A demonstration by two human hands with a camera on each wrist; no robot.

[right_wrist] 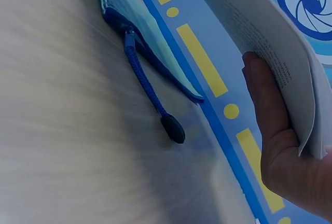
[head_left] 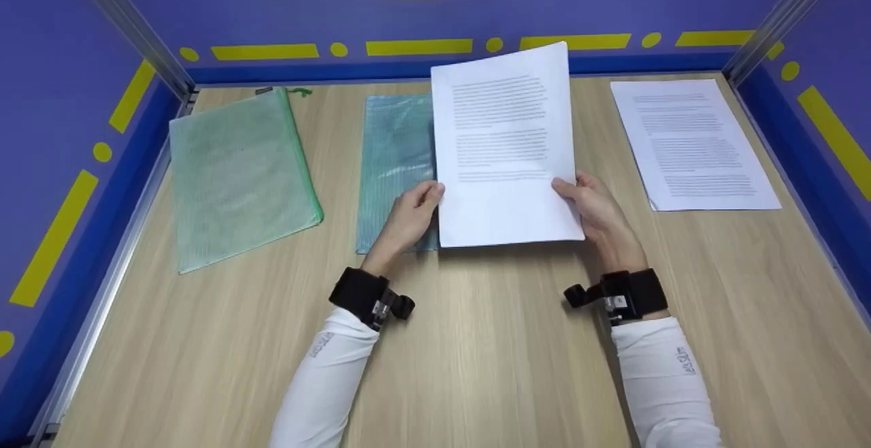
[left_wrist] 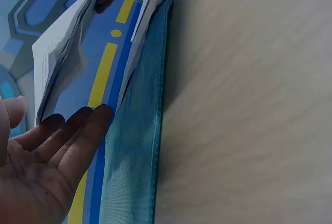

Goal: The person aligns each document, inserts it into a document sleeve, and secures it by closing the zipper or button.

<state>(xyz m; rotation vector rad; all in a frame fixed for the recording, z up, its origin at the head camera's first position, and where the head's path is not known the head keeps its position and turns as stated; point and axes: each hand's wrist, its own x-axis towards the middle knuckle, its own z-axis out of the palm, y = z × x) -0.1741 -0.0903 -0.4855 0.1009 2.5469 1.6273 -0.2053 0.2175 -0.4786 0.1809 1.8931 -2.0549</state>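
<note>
A small stack of printed white sheets (head_left: 503, 141) is held up, tilted, above the table. My right hand (head_left: 597, 208) grips its lower right edge, thumb in front and fingers behind. At the left edge is my left hand (head_left: 412, 213), its fingers (left_wrist: 85, 136) fairly straight and touching the sheets, the thumb standing apart from them in the left wrist view. Behind the sheets lies a blue-teal mesh zip pouch (head_left: 395, 162), partly hidden by them and the left hand. Its blue zip pull (right_wrist: 145, 81) hangs out in the right wrist view.
On the left lies a green mesh zip pouch (head_left: 241, 176) with a green cord at its top corner. Another printed stack (head_left: 694, 145) lies at the right. Blue panels with yellow marks (head_left: 418, 47) wall the wooden table (head_left: 476, 366) at the back and sides.
</note>
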